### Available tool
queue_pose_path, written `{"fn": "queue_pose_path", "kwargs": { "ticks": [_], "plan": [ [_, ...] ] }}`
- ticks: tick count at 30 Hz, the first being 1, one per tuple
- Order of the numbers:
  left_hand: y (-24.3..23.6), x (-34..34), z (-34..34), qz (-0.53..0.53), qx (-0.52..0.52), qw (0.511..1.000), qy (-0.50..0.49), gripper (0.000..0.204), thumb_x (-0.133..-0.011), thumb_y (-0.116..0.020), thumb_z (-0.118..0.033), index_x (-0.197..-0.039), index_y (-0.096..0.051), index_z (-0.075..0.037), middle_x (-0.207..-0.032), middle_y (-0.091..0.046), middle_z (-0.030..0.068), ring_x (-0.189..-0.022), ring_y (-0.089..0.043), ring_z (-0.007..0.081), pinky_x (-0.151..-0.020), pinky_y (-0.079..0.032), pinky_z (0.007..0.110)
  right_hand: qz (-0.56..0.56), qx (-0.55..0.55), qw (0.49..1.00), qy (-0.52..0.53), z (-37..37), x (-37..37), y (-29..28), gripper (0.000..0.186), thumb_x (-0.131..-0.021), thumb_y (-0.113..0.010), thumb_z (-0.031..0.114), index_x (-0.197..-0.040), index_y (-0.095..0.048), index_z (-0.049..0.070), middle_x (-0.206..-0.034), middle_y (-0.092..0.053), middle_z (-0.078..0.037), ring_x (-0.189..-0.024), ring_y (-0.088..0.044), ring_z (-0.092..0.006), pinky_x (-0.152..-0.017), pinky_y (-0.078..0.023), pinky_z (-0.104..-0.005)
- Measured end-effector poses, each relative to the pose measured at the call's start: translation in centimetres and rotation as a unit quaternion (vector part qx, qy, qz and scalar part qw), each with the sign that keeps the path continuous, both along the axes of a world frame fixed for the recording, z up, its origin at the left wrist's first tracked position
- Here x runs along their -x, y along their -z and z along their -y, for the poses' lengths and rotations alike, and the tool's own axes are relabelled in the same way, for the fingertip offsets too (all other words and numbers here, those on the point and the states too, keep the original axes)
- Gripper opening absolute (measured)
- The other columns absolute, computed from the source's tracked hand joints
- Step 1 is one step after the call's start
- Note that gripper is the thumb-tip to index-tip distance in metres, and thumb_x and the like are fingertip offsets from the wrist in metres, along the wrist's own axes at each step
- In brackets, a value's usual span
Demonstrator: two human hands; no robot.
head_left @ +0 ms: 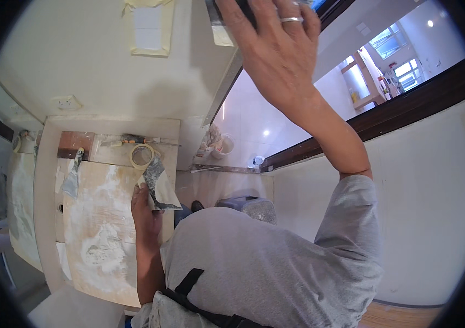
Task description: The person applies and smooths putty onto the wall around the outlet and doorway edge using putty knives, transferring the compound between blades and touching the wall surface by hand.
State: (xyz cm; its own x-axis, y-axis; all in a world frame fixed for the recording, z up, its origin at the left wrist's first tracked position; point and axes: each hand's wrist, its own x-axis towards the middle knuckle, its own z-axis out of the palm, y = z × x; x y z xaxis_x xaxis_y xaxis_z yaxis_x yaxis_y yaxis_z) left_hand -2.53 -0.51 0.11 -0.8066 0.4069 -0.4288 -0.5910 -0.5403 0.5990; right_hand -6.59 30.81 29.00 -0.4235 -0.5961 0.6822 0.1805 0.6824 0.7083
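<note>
My right hand [273, 57], with a ring, is raised at the top, fingers wrapped over a metal blade [218, 16] at the wall's edge; its handle is hidden. My left hand [146, 213] holds a wide putty blade [157, 186] smeared with cream and grey compound, over the powdery board [101, 229]. Above that blade lies a tape roll [140, 157]. A putty knife [73, 175] and a long thin tool [134, 140] lie on the board and ledge. A taped rectangle [147, 30] is on the wall.
A socket [66, 102] is on the wall, a mirror [8, 191] at left. A bucket [222, 147] and plastic bottle [255, 162] stand beyond the sill. A blue-grey bin or stool [246, 210] is by my body. A dark wooden frame [341, 134] runs along the right.
</note>
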Motion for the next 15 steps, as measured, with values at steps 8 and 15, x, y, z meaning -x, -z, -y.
{"fn": "queue_pose_path", "kwargs": {
  "ticks": [8,15],
  "plan": [
    [-0.5,-0.6,-0.2,0.052,0.036,0.997,-0.052,0.028,-0.108,-0.049,-0.02,-0.131,-0.055,-0.005,-0.112,-0.069,0.0046,-0.094,-0.07,0.016,-0.072,-0.056,0.032,0.156,0.041,0.983,0.086,0.1,1.0,11.8,0.056,-0.088,-0.058,0.02,-0.143,-0.056,0.011,-0.13,-0.052,-0.01,-0.115,-0.051,-0.0255,-0.099,-0.042,-0.0469],
    [-0.5,-0.6,0.7,0.016,0.013,0.999,-0.044,0.028,-0.108,-0.049,-0.018,-0.131,-0.053,-0.003,-0.117,-0.068,0.0085,-0.103,-0.07,0.0205,-0.085,-0.059,0.036,0.281,-0.052,0.956,0.071,-1.1,0.0,21.7,0.055,-0.093,-0.055,0.02,-0.145,-0.053,0.0,-0.132,-0.051,-0.014,-0.118,-0.051,-0.0275,-0.104,-0.042,-0.0487]
  ]
}}
